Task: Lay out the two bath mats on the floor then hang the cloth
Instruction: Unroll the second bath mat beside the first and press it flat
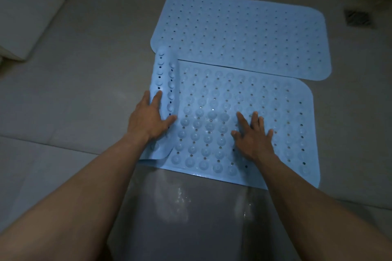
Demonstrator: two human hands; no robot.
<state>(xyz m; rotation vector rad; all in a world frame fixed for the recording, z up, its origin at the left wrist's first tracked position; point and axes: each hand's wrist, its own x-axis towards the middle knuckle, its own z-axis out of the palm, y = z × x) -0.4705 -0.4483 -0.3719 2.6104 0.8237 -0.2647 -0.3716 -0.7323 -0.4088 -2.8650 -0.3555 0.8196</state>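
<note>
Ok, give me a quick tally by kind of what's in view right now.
Blue bath mats: 2, the far mat and the near mat
Hands: 2, the left hand and the right hand
Floor drain: 1
Total: 5

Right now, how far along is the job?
Done: the far mat lies flat on the floor. In hand: the near mat is down beside it, but its left end curls over; the left hand rests on that curl while the right hand presses the mat flat. Left: flatten that end, then hang the cloth, which is not in view.
</note>
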